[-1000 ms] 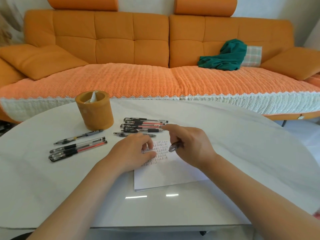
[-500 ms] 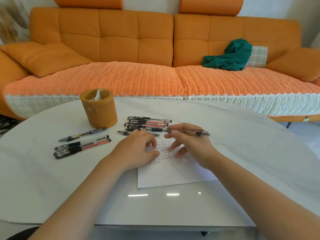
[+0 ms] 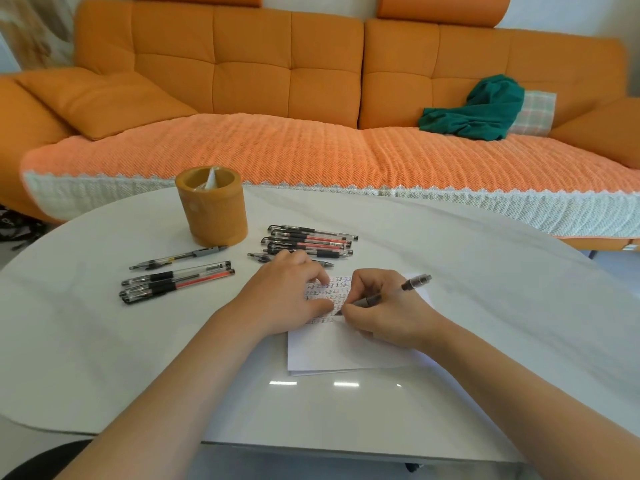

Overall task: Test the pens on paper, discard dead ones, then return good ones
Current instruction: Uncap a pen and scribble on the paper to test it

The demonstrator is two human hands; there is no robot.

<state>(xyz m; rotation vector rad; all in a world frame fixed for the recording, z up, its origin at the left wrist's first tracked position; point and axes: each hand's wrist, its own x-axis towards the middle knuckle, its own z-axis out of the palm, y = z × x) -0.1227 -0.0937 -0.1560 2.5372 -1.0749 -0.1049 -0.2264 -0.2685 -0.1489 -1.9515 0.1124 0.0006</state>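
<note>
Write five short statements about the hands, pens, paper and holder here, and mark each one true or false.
1. The right hand holds a pen, tip down at the paper. True.
2. The left hand lifts the paper off the table. False: it rests on the paper, which lies flat.
3. The pen holder stands upright on the table. True.
4. The loose pens lie in one pile. False: there are two groups, one left of the paper and one behind the hands.
5. The green cloth lies on the table. False: it lies on the sofa.
</note>
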